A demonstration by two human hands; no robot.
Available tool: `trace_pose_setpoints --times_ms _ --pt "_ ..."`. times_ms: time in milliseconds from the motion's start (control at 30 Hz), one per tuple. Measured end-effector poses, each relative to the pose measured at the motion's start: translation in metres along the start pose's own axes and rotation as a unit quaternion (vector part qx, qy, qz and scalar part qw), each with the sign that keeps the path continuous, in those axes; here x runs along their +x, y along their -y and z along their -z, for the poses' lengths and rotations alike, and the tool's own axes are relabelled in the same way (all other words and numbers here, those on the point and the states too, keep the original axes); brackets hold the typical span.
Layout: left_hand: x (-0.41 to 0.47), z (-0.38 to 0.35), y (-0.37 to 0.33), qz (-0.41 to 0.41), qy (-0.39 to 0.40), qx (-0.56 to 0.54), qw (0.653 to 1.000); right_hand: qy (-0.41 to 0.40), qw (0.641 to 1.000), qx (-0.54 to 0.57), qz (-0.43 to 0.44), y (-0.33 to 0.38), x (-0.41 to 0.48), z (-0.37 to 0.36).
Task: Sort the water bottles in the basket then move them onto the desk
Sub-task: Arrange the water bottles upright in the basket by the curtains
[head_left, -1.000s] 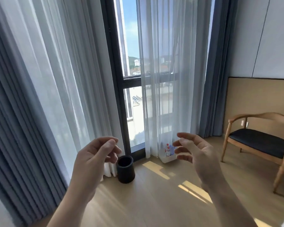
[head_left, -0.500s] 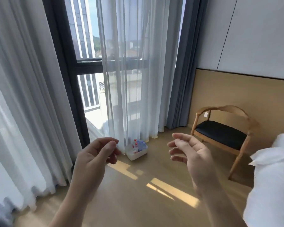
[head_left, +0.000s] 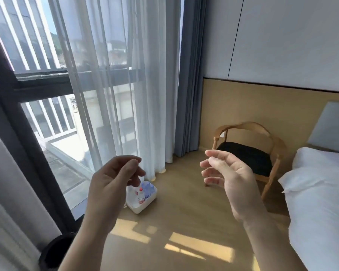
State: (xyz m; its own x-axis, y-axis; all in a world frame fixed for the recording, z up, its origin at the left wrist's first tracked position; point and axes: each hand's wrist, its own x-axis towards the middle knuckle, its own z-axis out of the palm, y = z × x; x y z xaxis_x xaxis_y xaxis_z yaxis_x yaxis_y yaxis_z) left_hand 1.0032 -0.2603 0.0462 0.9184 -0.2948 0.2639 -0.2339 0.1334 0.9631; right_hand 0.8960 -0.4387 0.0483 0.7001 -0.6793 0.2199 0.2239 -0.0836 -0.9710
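A white basket (head_left: 143,204) stands on the wooden floor by the sheer curtain, partly behind my left hand. In it stand water bottles: one with a red cap and red label (head_left: 141,195), and blue-tinted ones (head_left: 148,189) behind it. My left hand (head_left: 112,184) is raised in front of me, fingers loosely curled and apart, holding nothing. My right hand (head_left: 228,178) is raised to the right, fingers curved and spread, holding nothing. Both hands are well above and short of the basket. No desk is in view.
A wooden armchair with a black seat (head_left: 247,155) stands against the right wall. A bed with white bedding (head_left: 319,202) fills the right edge. A dark round bin (head_left: 53,249) sits at the lower left by the window frame. Curtains (head_left: 149,85) hang along the window.
My view has swung right and moved closer: the basket looks larger and lies nearer my left hand, the bed has come into view, the bin has dropped to the lower left. My hands keep their pose.
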Motion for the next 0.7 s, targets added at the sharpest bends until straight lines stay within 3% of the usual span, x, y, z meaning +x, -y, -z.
trace_pose_setpoints --times_ms 200,700 --pt "0.073 0.005 0.028 0.008 -0.007 0.023 1.0 0.003 1.0 0.006 -0.013 -0.027 0.072 -0.038" --pt "0.272 -0.021 0.066 -0.034 -0.138 0.062 0.988 0.128 0.987 0.092 -0.032 -0.087 0.325 -0.115"
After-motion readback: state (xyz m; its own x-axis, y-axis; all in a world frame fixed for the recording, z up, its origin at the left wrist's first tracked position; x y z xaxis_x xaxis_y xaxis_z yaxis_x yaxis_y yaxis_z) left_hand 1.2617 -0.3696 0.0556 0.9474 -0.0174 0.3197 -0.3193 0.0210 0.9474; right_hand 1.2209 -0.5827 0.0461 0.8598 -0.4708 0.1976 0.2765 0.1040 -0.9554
